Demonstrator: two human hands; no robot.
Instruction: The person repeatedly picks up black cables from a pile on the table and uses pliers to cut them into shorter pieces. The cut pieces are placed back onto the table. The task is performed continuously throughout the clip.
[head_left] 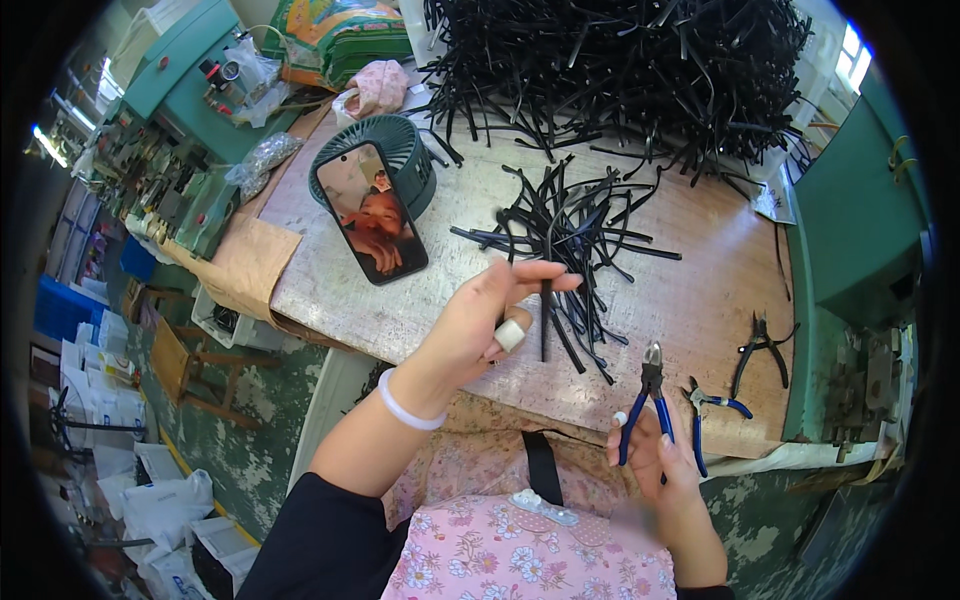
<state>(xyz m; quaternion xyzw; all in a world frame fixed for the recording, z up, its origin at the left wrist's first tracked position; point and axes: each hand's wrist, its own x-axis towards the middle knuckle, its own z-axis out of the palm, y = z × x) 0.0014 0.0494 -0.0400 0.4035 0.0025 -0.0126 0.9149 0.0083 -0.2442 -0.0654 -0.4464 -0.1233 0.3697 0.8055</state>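
My left hand (490, 305) is closed, its fingers pinching a slim black strip (545, 325) shaped like a spectacle temple. The strip points down toward the table's near edge. White wrapping covers one finger. A loose pile of similar black strips (580, 225) lies just beyond this hand, partly overlapped by the fingers. In my right hand (660, 455) is a pair of blue-handled cutting pliers (650, 390), jaws pointing up and away from me. The handles rest across the palm with the fingers loosely around them. The two hands are apart, and the pliers do not touch the strip.
A big heap of black strips (620, 75) fills the back of the table (470, 370). A phone (372, 215) leans on a green fan (415, 165) at left. Smaller blue-handled pliers (715, 400) and black-handled pliers (760, 350) lie at right, beside a green machine (860, 240).
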